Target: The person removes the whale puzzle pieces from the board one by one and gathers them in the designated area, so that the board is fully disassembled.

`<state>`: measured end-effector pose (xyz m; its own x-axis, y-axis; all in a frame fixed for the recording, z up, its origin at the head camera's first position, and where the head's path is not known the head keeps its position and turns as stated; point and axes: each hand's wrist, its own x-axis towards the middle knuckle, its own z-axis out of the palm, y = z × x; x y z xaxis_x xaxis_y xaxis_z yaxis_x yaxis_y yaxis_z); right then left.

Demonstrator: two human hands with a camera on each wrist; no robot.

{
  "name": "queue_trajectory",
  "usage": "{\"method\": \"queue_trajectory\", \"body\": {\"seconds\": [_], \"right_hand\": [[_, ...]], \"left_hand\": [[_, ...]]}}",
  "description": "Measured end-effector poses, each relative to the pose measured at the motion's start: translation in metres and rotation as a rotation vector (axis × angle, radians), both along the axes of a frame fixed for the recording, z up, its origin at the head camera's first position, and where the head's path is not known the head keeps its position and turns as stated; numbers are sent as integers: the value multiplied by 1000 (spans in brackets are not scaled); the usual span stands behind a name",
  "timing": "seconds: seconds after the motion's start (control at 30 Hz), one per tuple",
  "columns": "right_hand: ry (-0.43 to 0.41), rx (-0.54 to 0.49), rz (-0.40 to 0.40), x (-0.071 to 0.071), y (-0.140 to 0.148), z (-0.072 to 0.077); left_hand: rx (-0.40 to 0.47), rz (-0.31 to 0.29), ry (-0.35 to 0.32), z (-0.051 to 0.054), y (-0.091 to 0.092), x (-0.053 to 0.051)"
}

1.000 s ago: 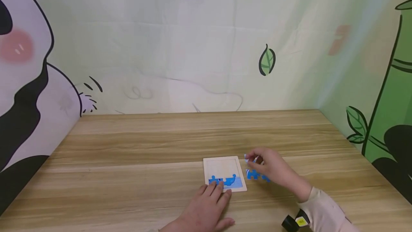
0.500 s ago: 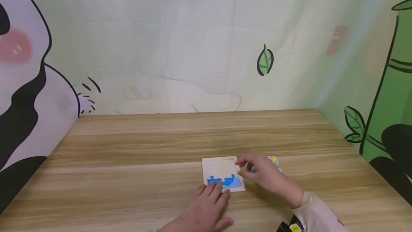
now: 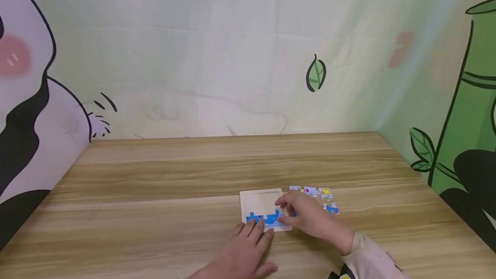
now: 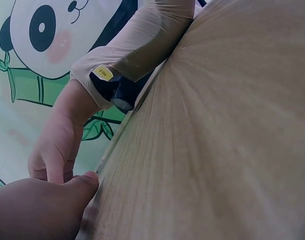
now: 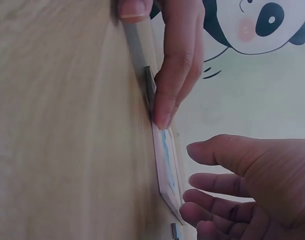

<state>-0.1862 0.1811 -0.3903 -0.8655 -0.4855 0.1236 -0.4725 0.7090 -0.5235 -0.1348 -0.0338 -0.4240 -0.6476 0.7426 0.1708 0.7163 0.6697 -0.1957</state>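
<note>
A shallow wooden puzzle tray (image 3: 248,199) lies on the table, with joined blue jigsaw pieces (image 3: 271,218) along its near side. My left hand (image 3: 242,249) rests its outstretched fingers on the tray's near edge; in the right wrist view the left fingers (image 5: 175,65) touch the frame. Over the tray's right side hovers my right hand (image 3: 310,216), fingers loosely bent. Thumb and forefinger of the right hand (image 5: 232,185) stand apart in the right wrist view, and nothing shows between them. In the left wrist view the right hand (image 4: 55,150) appears beyond the left thumb (image 4: 82,187).
Right of the tray lie several loose jigsaw pieces, among them a sun piece (image 3: 326,192), a pale piece with a pink spot (image 3: 311,191) and a blue piece (image 3: 331,208). The right hand partly covers another blue piece. A printed cloth wall (image 3: 186,55) borders the wooden table (image 3: 155,171).
My right hand has moved left from the loose pieces to the tray's right side, uncovering pieces behind it. The left hand stays on the tray. The head view has shifted slightly.
</note>
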Motion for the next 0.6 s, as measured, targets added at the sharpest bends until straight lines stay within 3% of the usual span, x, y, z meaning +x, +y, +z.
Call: {"method": "queue_trajectory", "body": {"seconds": [0.13,0.33,0.6], "right_hand": [[23,58,-14,2,-2,-1],[17,142,-47,3,-6,-4],[16,149,-53,3,-7,-6]], "left_hand": [[0,0,24,0,0,0],[-6,8,-45,2,0,0],[-1,1,-51,0,0,-1]]}}
